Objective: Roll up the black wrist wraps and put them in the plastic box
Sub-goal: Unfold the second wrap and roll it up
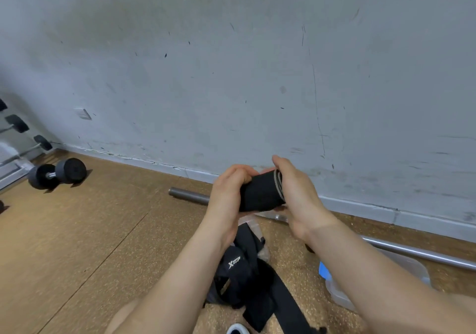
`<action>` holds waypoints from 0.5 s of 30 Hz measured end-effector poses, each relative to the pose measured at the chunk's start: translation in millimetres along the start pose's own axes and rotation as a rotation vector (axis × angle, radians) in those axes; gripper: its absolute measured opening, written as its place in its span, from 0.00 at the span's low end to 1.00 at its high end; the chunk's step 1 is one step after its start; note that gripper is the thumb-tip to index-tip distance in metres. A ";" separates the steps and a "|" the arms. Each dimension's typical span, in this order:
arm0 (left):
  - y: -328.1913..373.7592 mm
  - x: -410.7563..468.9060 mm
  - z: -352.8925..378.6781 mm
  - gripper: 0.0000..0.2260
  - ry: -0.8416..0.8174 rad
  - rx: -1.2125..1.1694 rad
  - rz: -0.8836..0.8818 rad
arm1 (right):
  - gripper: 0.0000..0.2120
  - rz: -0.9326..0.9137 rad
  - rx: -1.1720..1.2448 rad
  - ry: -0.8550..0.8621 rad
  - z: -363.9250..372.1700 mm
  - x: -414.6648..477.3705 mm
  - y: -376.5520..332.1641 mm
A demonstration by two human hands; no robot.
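The person is holding a rolled black wrist wrap (260, 193) in the air above the steel bar (189, 195). The left hand (226, 194) and right hand (297, 197) are each curling their fingers tightly round one end. Nearer than the bar, loose black wraps (248, 279) and the plastic box (340, 293) are lying on the floor (90, 230).

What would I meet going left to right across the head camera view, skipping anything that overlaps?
First the dumbbell on the floor → left hand → rolled black wrist wrap, gripped by both hands → right hand → plastic box, partly behind the right forearm.
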State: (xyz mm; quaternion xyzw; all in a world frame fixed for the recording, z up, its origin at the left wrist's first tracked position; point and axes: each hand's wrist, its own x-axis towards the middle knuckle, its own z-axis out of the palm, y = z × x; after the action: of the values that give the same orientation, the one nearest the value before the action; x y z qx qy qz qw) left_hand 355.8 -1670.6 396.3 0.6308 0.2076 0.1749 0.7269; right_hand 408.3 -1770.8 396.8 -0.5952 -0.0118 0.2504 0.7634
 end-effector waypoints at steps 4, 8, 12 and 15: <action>-2.3 -3.8 25.3 0.03 -0.017 -0.093 0.034 | 0.23 0.150 0.079 -0.090 -20.8 3.7 -7.9; -7.3 -8.4 53.0 0.06 -0.042 -0.088 0.033 | 0.22 -0.086 -0.112 0.055 -36.8 3.8 -15.7; -11.9 -9.3 77.4 0.10 0.023 0.043 0.083 | 0.21 -0.269 -0.276 0.040 -54.2 0.8 -19.4; -14.3 0.6 76.4 0.15 0.075 0.291 0.239 | 0.23 -0.048 -0.221 -0.074 -65.4 -7.8 -17.4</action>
State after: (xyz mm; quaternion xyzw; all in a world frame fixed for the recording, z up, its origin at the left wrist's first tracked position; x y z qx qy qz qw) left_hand 396.1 -1736.8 391.1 0.7424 0.1814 0.2517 0.5938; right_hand 428.5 -1835.9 395.9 -0.6656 -0.0817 0.2511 0.6981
